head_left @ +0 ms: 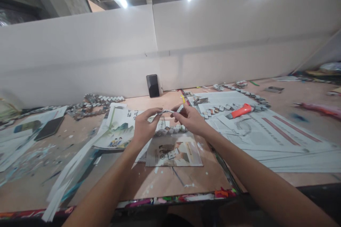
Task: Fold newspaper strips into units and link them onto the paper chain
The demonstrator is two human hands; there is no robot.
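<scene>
Both hands meet above the middle of the table, with a narrow folded paper strip stretched between their fingertips. My left hand pinches the strip's left end. My right hand grips the other end, and a pale bit of paper sticks up between its fingers. Just below the hands lies a zigzag chain of folded paper, partly on a printed booklet. Whether the strip joins that chain cannot be made out.
A dark phone leans against the white partition. Right of my hands, an orange-red utility knife rests on printed sheets. Long paper strips hang over the front edge at left. More folded chains lie at the back left.
</scene>
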